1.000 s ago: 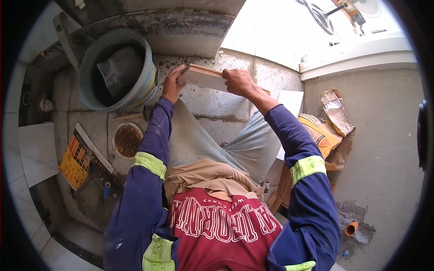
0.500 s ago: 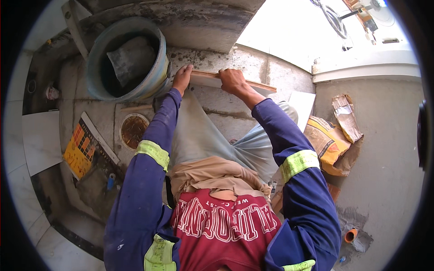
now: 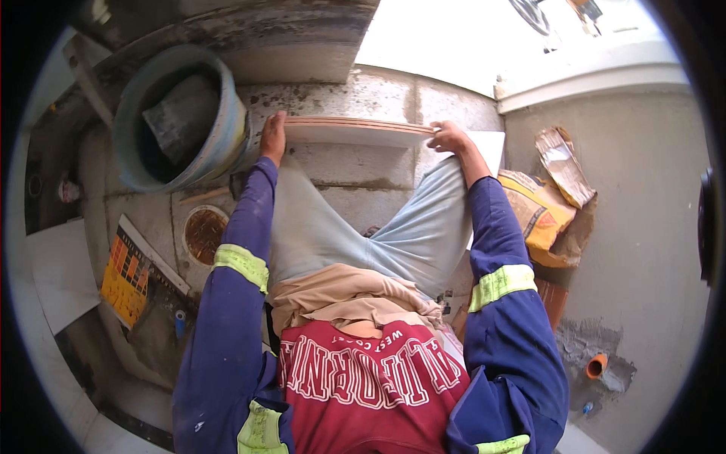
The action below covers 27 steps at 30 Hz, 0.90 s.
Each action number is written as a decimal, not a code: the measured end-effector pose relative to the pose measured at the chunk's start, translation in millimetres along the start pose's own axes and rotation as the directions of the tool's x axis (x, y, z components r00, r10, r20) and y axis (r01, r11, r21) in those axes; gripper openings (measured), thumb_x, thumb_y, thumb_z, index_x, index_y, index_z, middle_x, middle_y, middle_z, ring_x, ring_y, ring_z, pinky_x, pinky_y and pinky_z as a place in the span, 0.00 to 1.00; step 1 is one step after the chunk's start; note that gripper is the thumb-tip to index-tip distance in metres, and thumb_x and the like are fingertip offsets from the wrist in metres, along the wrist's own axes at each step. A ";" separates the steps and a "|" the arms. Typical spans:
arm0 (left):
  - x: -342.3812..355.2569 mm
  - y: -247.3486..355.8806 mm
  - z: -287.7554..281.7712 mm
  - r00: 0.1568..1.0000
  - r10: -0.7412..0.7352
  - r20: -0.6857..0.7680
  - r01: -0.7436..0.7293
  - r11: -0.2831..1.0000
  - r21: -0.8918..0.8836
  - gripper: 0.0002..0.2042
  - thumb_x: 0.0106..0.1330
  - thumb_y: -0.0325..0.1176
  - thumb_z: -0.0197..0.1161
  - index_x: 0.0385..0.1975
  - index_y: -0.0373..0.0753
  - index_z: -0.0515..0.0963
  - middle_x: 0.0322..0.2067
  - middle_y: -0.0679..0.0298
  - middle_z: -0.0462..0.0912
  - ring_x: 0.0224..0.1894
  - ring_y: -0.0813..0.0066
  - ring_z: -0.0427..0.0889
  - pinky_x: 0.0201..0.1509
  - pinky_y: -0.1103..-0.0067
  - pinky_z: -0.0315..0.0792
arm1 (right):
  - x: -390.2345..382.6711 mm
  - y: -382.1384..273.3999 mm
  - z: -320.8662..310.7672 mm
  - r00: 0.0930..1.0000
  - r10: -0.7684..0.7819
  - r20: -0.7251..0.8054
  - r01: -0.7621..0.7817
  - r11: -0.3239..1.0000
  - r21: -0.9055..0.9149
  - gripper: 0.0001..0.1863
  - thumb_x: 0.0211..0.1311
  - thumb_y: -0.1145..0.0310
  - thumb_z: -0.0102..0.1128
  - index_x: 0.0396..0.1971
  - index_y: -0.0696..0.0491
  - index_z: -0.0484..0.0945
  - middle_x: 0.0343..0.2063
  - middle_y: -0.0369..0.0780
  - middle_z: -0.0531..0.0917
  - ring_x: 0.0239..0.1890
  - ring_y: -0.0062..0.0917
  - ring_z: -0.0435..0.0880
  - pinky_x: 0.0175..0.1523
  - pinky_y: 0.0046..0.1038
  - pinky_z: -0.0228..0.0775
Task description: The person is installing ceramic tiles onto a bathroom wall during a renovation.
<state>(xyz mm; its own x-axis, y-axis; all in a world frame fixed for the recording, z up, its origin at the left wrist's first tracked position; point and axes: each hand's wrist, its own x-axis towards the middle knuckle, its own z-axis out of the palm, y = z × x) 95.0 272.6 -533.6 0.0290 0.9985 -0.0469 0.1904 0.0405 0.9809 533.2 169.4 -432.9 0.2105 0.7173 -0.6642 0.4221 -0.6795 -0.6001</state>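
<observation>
Between my knees I hold a small stack of ceramic tiles [image 3: 355, 135] on edge, with reddish-brown edges on top and a pale face turned toward me. My left hand [image 3: 274, 138] is closed on the stack's left end, its fingers pointing up. At the opposite end my right hand [image 3: 451, 138] grips the corner, with fingers over the edge and some of them slightly apart. The undersides of both grips are hidden. Just beyond my right hand a white tile [image 3: 490, 147] leans by my right knee.
A large bluish bucket [image 3: 227, 129] with a grey bag inside stands at the far left. Nearer are a white-rimmed round opening [image 3: 205, 236], a yellow-and-black printed package [image 3: 127, 276] and a blue bottle [image 3: 180, 324]. At right lie a torn yellow paper sack [image 3: 541, 223] and an orange pipe end [image 3: 597, 366].
My right hand has moved right, from the top edge of the stack to its right end. The stack now lies more level, and its edges show as separate layers. The view has shifted.
</observation>
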 end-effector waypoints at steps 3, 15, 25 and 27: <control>-1.4 5.4 0.6 0.999 -0.046 0.002 0.046 0.999 -0.020 0.26 0.72 0.53 0.46 0.51 0.34 0.75 0.51 0.54 0.78 0.55 0.62 0.74 0.61 0.74 0.64 | 10.1 11.1 2.1 0.985 -0.165 0.049 0.165 0.986 0.010 0.09 0.41 0.78 0.67 0.27 0.57 0.79 0.18 0.33 0.78 0.19 0.15 0.75 0.23 0.22 0.67; -22.5 16.9 -2.5 0.996 -0.082 0.043 0.085 0.994 -0.063 0.27 0.74 0.49 0.42 0.60 0.32 0.70 0.62 0.55 0.69 0.67 0.65 0.64 0.70 0.76 0.53 | -5.0 -1.3 11.2 0.936 -0.347 -0.061 0.233 0.740 -0.630 0.12 0.39 0.68 0.63 0.27 0.55 0.84 0.21 0.47 0.83 0.25 0.36 0.83 0.35 0.33 0.75; -23.5 4.7 -20.8 0.876 -0.415 0.244 0.475 0.661 -0.581 0.33 0.73 0.59 0.36 0.68 0.41 0.62 0.68 0.58 0.60 0.70 0.65 0.56 0.71 0.73 0.49 | -3.2 -5.0 25.8 0.908 -0.415 -0.054 0.248 0.639 -0.728 0.09 0.47 0.74 0.54 0.25 0.60 0.82 0.27 0.57 0.80 0.34 0.51 0.82 0.42 0.42 0.75; -24.9 1.8 -16.1 0.910 -0.325 0.255 0.410 0.632 -0.657 0.30 0.71 0.52 0.50 0.69 0.42 0.60 0.68 0.58 0.60 0.70 0.65 0.55 0.71 0.71 0.50 | 0.4 2.1 22.0 0.898 -0.436 -0.057 0.257 0.626 -0.736 0.09 0.47 0.74 0.54 0.25 0.60 0.82 0.27 0.57 0.80 0.34 0.51 0.82 0.42 0.42 0.75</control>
<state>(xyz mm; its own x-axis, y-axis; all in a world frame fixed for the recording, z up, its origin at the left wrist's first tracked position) 78.8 248.3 -527.7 0.2152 0.8863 -0.4101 -0.5125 0.4599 0.7252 514.7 164.9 -444.3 0.0553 0.9491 -0.3099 0.9675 -0.1277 -0.2183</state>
